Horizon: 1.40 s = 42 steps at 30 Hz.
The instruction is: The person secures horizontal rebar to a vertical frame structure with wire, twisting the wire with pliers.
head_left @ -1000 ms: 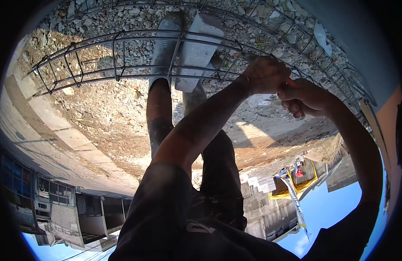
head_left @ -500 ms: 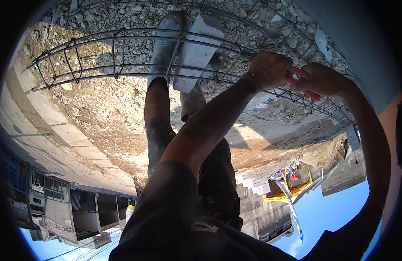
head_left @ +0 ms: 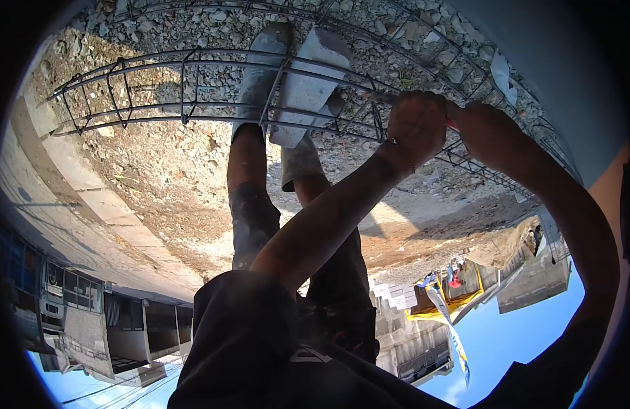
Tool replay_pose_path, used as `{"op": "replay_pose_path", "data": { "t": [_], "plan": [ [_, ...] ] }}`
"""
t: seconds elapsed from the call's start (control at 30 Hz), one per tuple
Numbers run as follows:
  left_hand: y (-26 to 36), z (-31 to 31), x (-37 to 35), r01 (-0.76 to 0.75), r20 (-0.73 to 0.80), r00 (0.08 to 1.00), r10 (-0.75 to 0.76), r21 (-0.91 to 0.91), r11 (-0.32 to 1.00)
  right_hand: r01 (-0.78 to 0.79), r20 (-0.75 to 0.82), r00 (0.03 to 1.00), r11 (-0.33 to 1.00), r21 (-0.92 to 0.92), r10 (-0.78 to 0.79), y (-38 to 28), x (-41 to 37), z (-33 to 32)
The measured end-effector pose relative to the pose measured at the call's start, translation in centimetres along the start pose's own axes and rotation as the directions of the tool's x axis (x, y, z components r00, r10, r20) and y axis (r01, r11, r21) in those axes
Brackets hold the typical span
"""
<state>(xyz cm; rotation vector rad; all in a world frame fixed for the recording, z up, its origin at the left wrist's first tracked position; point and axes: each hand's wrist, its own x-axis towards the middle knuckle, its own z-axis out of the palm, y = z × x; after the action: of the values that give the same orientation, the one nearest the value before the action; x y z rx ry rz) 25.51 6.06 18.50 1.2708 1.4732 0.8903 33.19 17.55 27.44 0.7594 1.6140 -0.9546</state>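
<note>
My left hand (head_left: 417, 126) is closed in a fist beside the long steel rebar cage (head_left: 223, 108). Close to its right, my right hand (head_left: 490, 135) is closed too. A bit of red handle (head_left: 453, 124) shows between them, part of what look like red-handled pliers; the tool's jaws are hidden or too dark to make out. Both fists are around these handles, just above the cage's bars. Bent stirrups cross the long bars at intervals. A pale concrete block (head_left: 311, 85) lies under the cage, beside my boot (head_left: 262, 71).
Loose rubble (head_left: 172, 34) covers the ground. More rebar (head_left: 424, 48) runs along the far side, near a grey wall (head_left: 567, 82). A concrete kerb (head_left: 114, 204) lies at left. Behind me, seen inverted, are buildings (head_left: 134, 327) and a yellow-framed structure (head_left: 458, 300).
My hands have drawn closer together and the right one has closed further, so the two spread red handles now barely show. The view has shifted slightly; the rebar cage stays in place.
</note>
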Motion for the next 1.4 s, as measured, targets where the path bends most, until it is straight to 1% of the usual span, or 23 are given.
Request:
{"op": "replay_pose_path", "data": {
  "t": [0.07, 0.1, 0.13, 0.2, 0.23, 0.27, 0.33, 0.37, 0.43, 0.57, 0.8, 0.87, 1.0, 1.07, 1.1, 1.13, 1.17, 1.2, 1.23, 1.27, 1.3, 1.37, 1.4],
  "plan": [
    [1.1, -0.4, 1.1, 0.063, 0.051, 0.995, -0.081, 0.298, 0.953, 0.121, -0.239, 0.940, 0.893, -0.433, -0.243, 1.8, 0.9, -0.1],
    [2.3, -1.3, 1.7, 0.097, 0.174, 0.967, -0.184, 0.415, 0.904, 0.119, -0.239, 0.933, 0.855, -0.505, -0.271, 3.0, 2.0, -0.2],
    [3.0, -2.6, 2.5, 0.099, 0.177, 0.966, -0.187, 0.415, 0.904, 0.122, -0.236, 0.933, 0.856, -0.502, -0.271, 3.8, 2.7, -0.3],
    [3.5, -5.2, 4.0, 0.120, 0.260, 0.953, -0.158, 0.154, 0.981, 0.099, -0.337, 0.871, 0.800, -0.592, -0.357, 5.2, 3.6, -1.0],
    [2.3, -5.8, 5.5, 0.120, 0.346, 0.924, -0.164, 0.144, 0.982, 0.121, -0.273, 0.897, 0.786, -0.606, -0.348, 5.6, 4.1, -1.5],
    [0.5, -5.1, 6.6, 0.129, 0.399, 0.889, -0.223, 0.248, 0.960, 0.123, -0.277, 0.893, 0.784, -0.609, -0.355, 6.7, 5.0, -1.4],
    [-2.6, -1.4, 6.3, 0.179, 0.455, 0.848, -0.273, 0.239, 0.954, 0.214, -0.312, 0.802, 0.733, -0.645, -0.509, 9.4, 6.8, -1.1],
    [-3.4, 1.7, 5.5, 0.233, 0.304, 0.904, -0.301, 0.242, 0.942, 0.155, -0.269, 0.867, 0.741, -0.653, -0.419, 9.1, 7.0, -1.7],
    [-3.7, 4.8, 6.1, 0.375, 0.070, 0.915, -0.397, 0.213, 0.902, 0.250, -0.202, 0.854, 0.717, -0.650, -0.480, 10.7, 9.0, -2.8],
    [-4.7, 4.8, 7.3, 0.421, 0.140, 0.875, -0.464, 0.255, 0.871, 0.367, -0.121, 0.823, 0.682, -0.632, -0.555, 12.1, 11.5, -3.8],
    [-5.7, 5.1, 8.4, 0.584, 0.107, 0.783, -0.612, 0.212, 0.784, 0.476, -0.055, 0.798, 0.683, -0.554, -0.601, 13.9, 15.9, -4.0],
    [-5.9, 4.6, 8.9, 0.597, 0.223, 0.740, -0.634, 0.216, 0.773, 0.467, -0.051, 0.815, 0.706, -0.533, -0.577, 13.9, 16.3, -4.1],
    [-5.5, 5.0, 7.9, 0.583, 0.137, 0.784, -0.606, 0.175, 0.794, 0.434, -0.092, 0.812, 0.702, -0.565, -0.576, 13.0, 14.4, -4.3],
    [-4.6, 4.9, 7.1, 0.513, 0.014, 0.855, -0.518, 0.118, 0.850, 0.390, -0.126, 0.821, 0.707, -0.590, -0.557, 10.5, 11.1, -4.9],
    [-4.3, 4.9, 6.3, 0.510, 0.013, 0.858, -0.514, 0.114, 0.853, 0.265, -0.065, 0.932, 0.794, -0.548, -0.356, 7.8, 8.2, -5.4],
    [-4.0, 4.8, 5.2, 0.335, -0.035, 0.942, -0.334, 0.088, 0.938, 0.121, 0.008, 0.991, 0.849, -0.515, -0.137, 5.8, 6.6, -6.1],
    [-3.9, 4.7, 4.3, 0.145, -0.084, 0.987, -0.139, 0.070, 0.987, 0.115, 0.008, 0.992, 0.850, -0.514, -0.129, 4.6, 6.1, -6.9],
    [-3.8, 4.4, 3.6, 0.141, -0.079, 0.988, -0.135, 0.063, 0.988, -0.068, 0.328, 0.938, 0.986, -0.152, 0.115, 3.7, 5.6, -7.6],
    [-3.8, 4.0, 3.1, 0.035, -0.116, 0.993, -0.031, 0.037, 0.999, -0.374, 0.660, 0.727, 0.916, 0.148, 0.190, 3.3, 5.1, -7.8],
    [-3.8, 3.9, 2.7, -0.073, -0.157, 0.985, 0.074, 0.015, 0.997, -0.385, 0.657, 0.728, 0.910, 0.153, 0.197, 3.8, 4.5, -7.2],
    [-3.8, 4.1, 2.6, -0.079, -0.171, 0.982, 0.081, 0.017, 0.997, -0.487, 0.687, 0.716, 0.794, 0.364, 0.124, 4.9, 4.0, -5.7],
    [-4.0, 4.3, 2.0, -0.137, -0.160, 0.977, 0.142, 0.038, 0.990, -0.621, 0.694, 0.719, 0.410, 0.668, -0.042, 6.2, 3.3, -3.1],
    [-4.0, 4.4, 1.5, -0.187, -0.146, 0.970, 0.194, 0.061, 0.980, -0.625, 0.699, 0.714, 0.407, 0.666, -0.046, 5.4, 2.9, -2.3]
  ]
}}
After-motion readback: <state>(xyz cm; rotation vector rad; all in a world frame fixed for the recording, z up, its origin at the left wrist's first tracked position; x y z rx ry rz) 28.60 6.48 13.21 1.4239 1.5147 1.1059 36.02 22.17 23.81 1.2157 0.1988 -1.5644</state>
